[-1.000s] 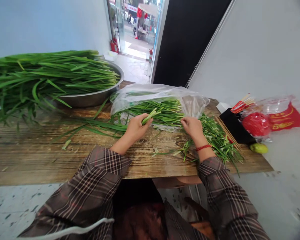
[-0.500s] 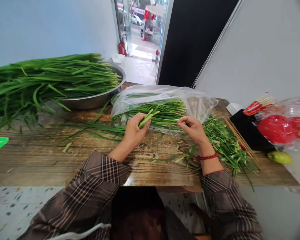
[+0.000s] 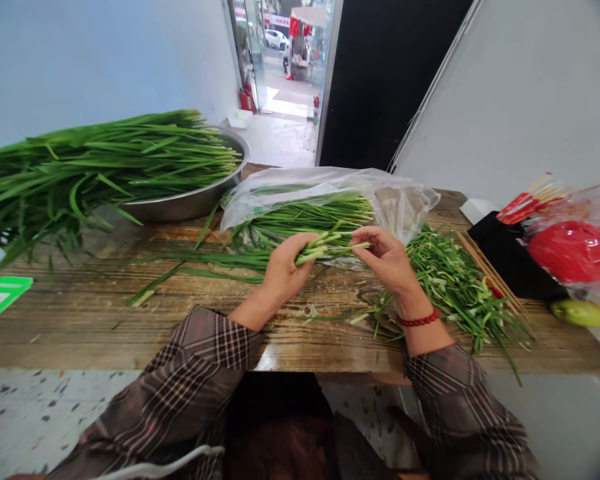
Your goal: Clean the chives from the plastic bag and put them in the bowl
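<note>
Green stalks with pale cut ends [image 3: 313, 254] stick out of my left hand [image 3: 289, 268], whose fingers are wrapped round them; their long leaves trail left over the wooden table. My right hand [image 3: 386, 259] pinches the pale end of a stalk just to the right of that bunch. Behind both hands, a clear plastic bag [image 3: 405, 207] partly covers a pile of green stalks [image 3: 325, 212]. Beside my right wrist lies a heap of short, tangled green trimmings [image 3: 445, 283].
A metal bowl [image 3: 180, 205] heaped with long green leaves [image 3: 130, 157] stands back left. On the right are thin sticks [image 3: 495, 283], a black box [image 3: 515, 260], a red bundle in plastic [image 3: 570, 250] and a yellow-green fruit [image 3: 579, 312]. The wooden table's [image 3: 190, 333] front edge is near me.
My left hand has moved right with its bunch, close to my right hand. The trailing leaves have shifted right with it. My right hand has barely moved.
</note>
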The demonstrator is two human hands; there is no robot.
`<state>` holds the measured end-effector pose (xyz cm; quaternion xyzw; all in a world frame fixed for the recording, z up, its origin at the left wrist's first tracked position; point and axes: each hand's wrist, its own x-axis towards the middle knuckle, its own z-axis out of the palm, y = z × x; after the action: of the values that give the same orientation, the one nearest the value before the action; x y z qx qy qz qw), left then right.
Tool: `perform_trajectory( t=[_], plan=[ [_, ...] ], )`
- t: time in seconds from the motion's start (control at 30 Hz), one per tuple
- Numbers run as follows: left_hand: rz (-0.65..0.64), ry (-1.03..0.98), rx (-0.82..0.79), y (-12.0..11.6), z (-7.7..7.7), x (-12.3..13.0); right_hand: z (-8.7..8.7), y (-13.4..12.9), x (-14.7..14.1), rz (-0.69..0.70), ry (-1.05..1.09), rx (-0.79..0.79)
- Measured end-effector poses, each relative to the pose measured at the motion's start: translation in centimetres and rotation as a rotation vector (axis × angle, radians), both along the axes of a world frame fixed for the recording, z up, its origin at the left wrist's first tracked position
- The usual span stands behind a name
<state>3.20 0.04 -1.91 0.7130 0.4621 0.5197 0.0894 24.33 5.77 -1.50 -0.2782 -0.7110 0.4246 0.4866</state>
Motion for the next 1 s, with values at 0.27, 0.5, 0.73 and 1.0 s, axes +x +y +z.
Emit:
perform_trajectory(
  t=[0.27, 0.5, 0.73, 1.0],
  plan=[
    [-0.1, 0.106, -0.338, 0.0, -0.4, 0.3, -0.7, -0.9, -1.6, 0.036, 0.041, -0.039],
    [-0.022, 0.213, -0.359, 0.2, -0.3, 0.3, -1.0, -1.3, -2.3, -0.011, -0.008, 0.06],
    [0.032, 0.257, -0.365, 0.3, -0.7, 0.3, -1.0, -1.7, -2.5, -0.089, -0.217, 0.323],
    [0.078, 0.31, -0.36, 0.1, -0.7, -0.2, -0.8, -0.9, -0.9, -0.29, -0.377, 0.468]
  ],
)
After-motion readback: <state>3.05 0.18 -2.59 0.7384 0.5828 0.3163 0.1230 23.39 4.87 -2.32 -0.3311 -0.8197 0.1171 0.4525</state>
